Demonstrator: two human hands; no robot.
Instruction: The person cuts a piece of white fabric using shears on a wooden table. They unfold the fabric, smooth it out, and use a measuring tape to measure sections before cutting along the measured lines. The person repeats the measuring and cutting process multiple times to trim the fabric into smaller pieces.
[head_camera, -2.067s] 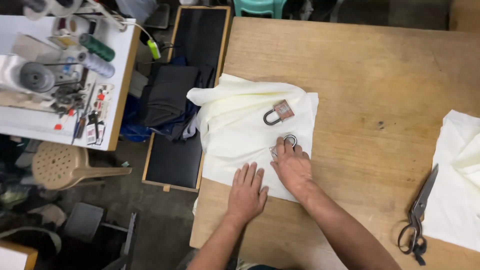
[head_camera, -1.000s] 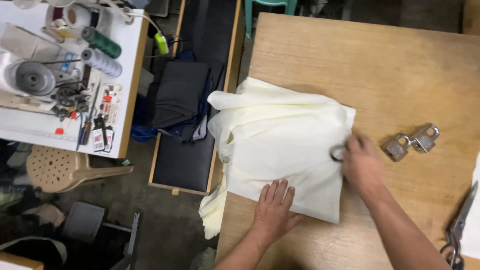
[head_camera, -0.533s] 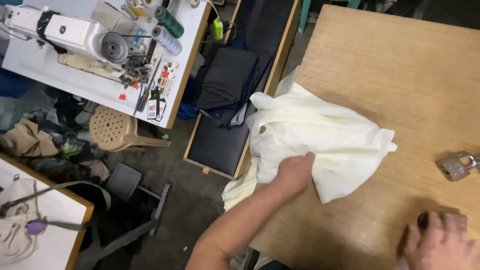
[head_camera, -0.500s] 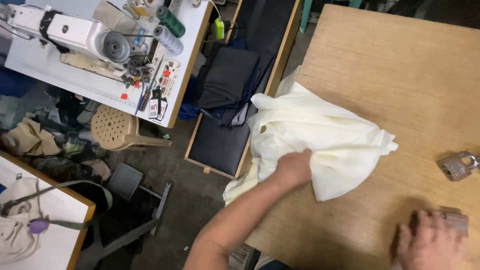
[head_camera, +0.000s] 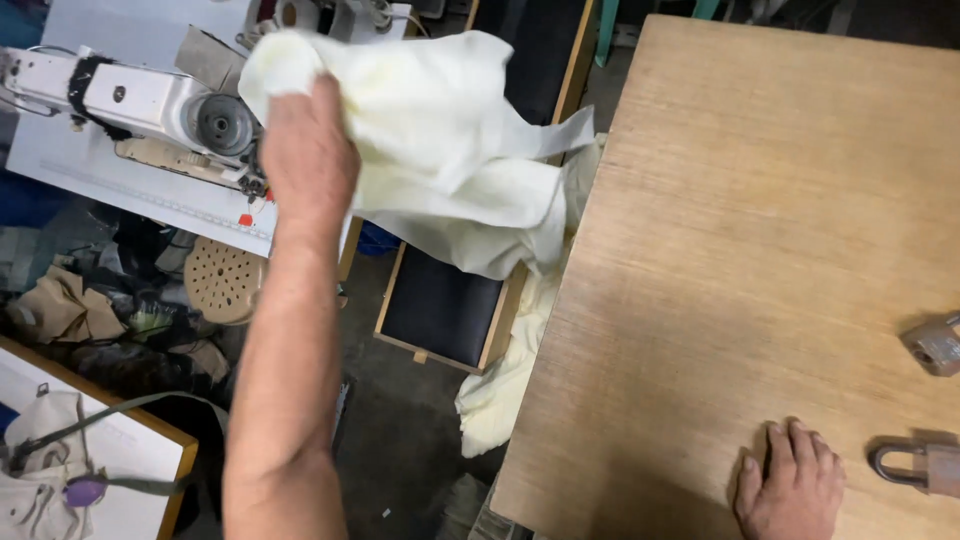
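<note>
Wooden desk (head_camera: 760, 200) is filling the right half of the view, plywood top, mostly bare. Sewing machine (head_camera: 150, 100), white, is sitting on a white side table (head_camera: 120, 190) at upper left. Dark padded bench (head_camera: 445, 305) with a wood frame is lying on the floor between that table and the desk.

Cream cloth (head_camera: 450, 130) is hanging in the air off the desk's left edge, bunched and drooping over the bench, a lower fold trailing down beside the desk edge toward the floor. Left hand (head_camera: 305, 150) is raised, grip clamped on the cloth's upper left corner, fingers wrapped in the fabric, forearm running down to the bottom of the view.

Right hand (head_camera: 790, 485) is lying flat on the desk near the bottom edge, grip apart, fingers spread, palm down, holding nothing. Padlock (head_camera: 915, 465) is resting just beside its fingertips to the right, not touching. Second padlock (head_camera: 935, 345) is sitting above it at the right edge, partly cut off.

Perforated beige stool (head_camera: 225, 280) is standing under the side table, clutter around it.
</note>
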